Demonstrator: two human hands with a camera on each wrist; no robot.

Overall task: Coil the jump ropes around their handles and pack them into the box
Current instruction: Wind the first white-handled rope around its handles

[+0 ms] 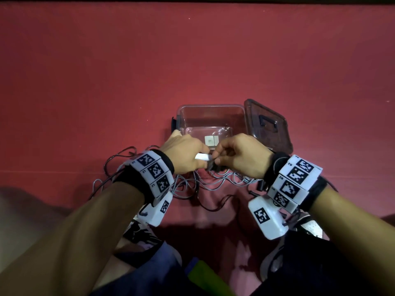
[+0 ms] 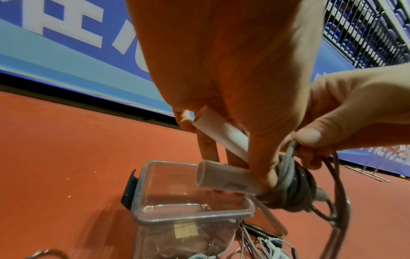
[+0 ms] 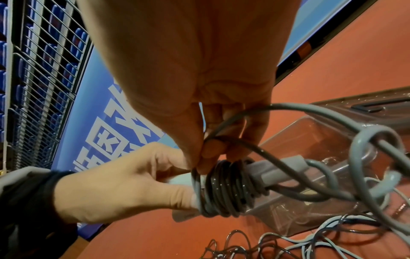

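Jump ropes are lying mostly as a loose tangle of grey and dark cord on the red floor, just below the middle of the head view, while one set is being wound in the air above that tangle. The left hand is gripping a pair of white handles side by side, presumably so they act as one spool and stay steady. The right hand is pinching the cord between thumb and fingertips close to the handles, likely to keep each turn tight as it is laid on. The clear box is sitting open at the centre of the head view, just beyond the hands, with its lid lying beside it to the right, so a finished bundle could probably drop straight in. From the head view the winding is mostly hidden behind the knuckles; only a short white stub is showing. The right wrist view is showing what that one cannot: a tight coil of several dark and grey turns at centre frame, with slack loops trailing to the right. The left wrist view is revealing the two separate handle tubes and the box's interior below them, holding no ropes that I can make out.
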